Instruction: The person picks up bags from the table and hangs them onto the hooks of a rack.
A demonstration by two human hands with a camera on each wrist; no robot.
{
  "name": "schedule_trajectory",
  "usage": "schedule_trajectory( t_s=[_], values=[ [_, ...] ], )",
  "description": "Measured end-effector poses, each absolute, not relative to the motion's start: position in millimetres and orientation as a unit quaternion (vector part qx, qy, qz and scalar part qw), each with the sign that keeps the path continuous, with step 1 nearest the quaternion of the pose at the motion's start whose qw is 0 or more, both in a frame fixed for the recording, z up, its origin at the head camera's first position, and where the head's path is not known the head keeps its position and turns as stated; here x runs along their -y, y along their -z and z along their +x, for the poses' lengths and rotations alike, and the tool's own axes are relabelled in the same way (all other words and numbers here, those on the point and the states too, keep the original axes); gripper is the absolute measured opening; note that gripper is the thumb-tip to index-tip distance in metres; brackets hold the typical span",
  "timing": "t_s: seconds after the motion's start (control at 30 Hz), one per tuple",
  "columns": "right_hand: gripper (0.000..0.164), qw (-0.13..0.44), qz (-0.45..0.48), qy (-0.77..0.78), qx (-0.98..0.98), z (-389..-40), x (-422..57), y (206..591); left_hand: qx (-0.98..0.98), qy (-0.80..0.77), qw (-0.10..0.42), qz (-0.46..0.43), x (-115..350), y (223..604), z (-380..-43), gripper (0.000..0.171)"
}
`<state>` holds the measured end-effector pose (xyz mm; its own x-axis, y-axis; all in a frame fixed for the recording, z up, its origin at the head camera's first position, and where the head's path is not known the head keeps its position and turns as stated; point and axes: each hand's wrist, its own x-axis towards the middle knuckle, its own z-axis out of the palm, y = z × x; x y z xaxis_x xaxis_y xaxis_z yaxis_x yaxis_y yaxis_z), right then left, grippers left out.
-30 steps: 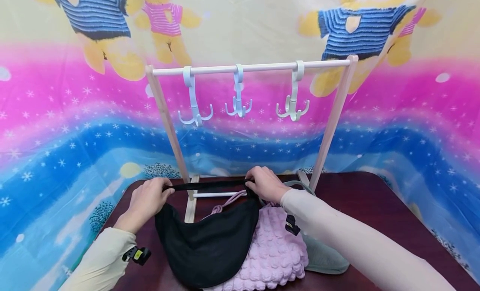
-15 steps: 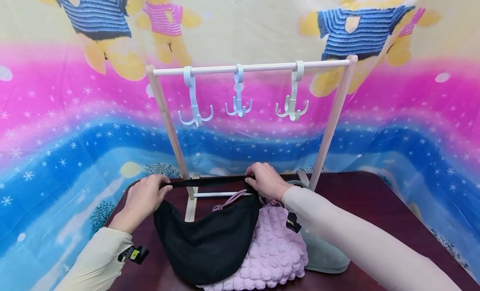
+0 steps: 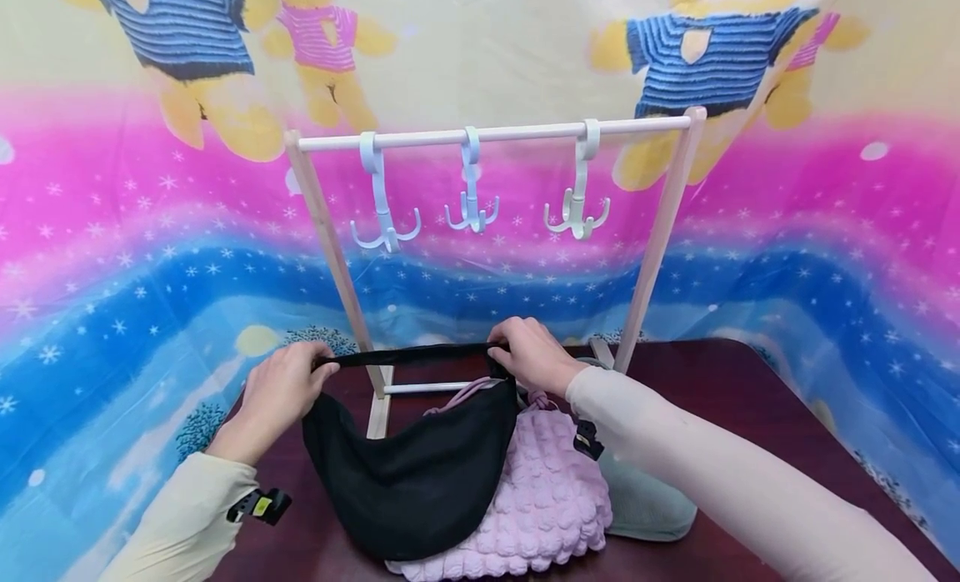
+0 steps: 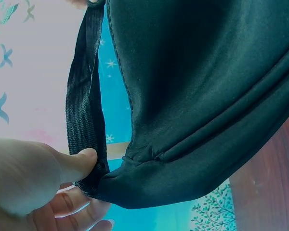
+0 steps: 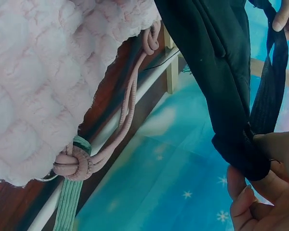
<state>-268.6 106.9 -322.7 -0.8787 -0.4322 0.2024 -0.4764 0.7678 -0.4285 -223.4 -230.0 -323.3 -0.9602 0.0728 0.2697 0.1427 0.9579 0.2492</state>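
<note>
A black crescent-shaped shoulder bag (image 3: 408, 478) hangs by its strap (image 3: 412, 354) between both hands. My left hand (image 3: 281, 390) pinches the strap's left end, thumb on top, as the left wrist view also shows. At the other end my right hand (image 3: 532, 354) grips the strap where it meets the bag; in the right wrist view its thumb and fingers close around the black cloth. Behind the black bag lies a pink bubble-textured bag (image 3: 558, 490) with a knotted cord handle (image 5: 130, 101), partly covered. A grey-green bag (image 3: 648, 503) lies beyond it, partly hidden by the right forearm.
A wooden rack (image 3: 330, 248) stands at the back of the dark red table (image 3: 757, 449). From its top bar hang a left hook (image 3: 385, 223), a middle hook (image 3: 472, 207) and a right hook (image 3: 577, 211), each with several prongs. A patterned cloth backdrop (image 3: 150, 315) surrounds the table.
Both hands have risen slightly, lifting the black bag a little with the strap stretched between them. The pink and grey-green bags stay on the table. The head view has shifted slightly.
</note>
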Motion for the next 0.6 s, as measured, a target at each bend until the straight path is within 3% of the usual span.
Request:
schedule_trajectory(
  t_s=[0.6],
  values=[
    [0.021, 0.069, 0.247, -0.249, 0.934, -268.4, -109.7, 310.4, 0.974, 0.148, 0.159, -0.063, 230.3, 311.4, -221.8, 0.015]
  ],
)
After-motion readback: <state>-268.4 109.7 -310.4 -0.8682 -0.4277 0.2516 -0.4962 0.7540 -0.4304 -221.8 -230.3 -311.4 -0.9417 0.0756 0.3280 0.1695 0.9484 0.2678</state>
